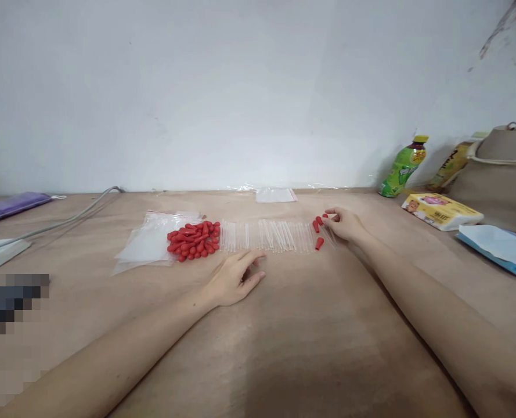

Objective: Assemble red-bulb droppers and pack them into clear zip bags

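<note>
Light touch wanted on the right

From my remote seat I see the right hand (343,224) at a few loose red caps (319,244), fingertips bunched beside one; I cannot tell whether they grip it. The left hand (235,280) rests on the table (284,337), thumb and fingers apart, nothing visibly held. Between the hands and the main heap of caps (193,241) runs a row of thin clear tubes (275,236). I'd judge a gentle pinch best, with the wrist raised so nothing rolls.

The clear bags (142,241) lie flat beside the heap; I can't make out any contents. Another small bag (276,195) lies near the wall. The green bottle (403,168) shows dark drink at its neck.
</note>
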The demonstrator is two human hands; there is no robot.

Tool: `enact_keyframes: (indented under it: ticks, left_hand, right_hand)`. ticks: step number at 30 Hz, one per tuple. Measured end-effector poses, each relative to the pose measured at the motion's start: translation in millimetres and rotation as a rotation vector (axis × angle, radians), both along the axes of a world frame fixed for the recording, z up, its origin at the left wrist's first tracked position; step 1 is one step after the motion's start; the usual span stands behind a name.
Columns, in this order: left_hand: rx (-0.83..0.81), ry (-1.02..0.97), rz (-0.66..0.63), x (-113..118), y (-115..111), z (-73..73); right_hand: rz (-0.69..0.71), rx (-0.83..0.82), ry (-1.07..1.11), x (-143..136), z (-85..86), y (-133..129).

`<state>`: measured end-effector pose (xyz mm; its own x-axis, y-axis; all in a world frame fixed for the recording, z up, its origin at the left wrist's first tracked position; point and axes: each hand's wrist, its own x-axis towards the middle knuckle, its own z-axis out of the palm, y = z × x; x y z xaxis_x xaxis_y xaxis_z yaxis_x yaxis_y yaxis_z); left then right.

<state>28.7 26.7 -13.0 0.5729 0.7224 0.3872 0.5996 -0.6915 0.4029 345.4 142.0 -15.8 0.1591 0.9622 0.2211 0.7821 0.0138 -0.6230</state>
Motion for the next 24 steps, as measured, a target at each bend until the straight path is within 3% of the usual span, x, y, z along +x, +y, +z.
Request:
enact_keyframes:
  ticks: [15, 19, 24]
  left_hand:
    - [0.049, 0.026, -0.032, 1.5, 0.4, 3.4]
    - [0.049, 0.031, -0.029, 1.5, 0.0, 3.0]
    - [0.1, 0.034, 0.027, 1.0, 3.2, 2.9]
  right_hand:
    - [-0.005, 0.1, 0.018, 6.8, -13.2, 7.9]
    - [0.099, 0.182, -0.077, 1.3, -10.5, 5.1]
    - [0.15, 0.153, -0.19, -9.3, -7.3, 1.0]
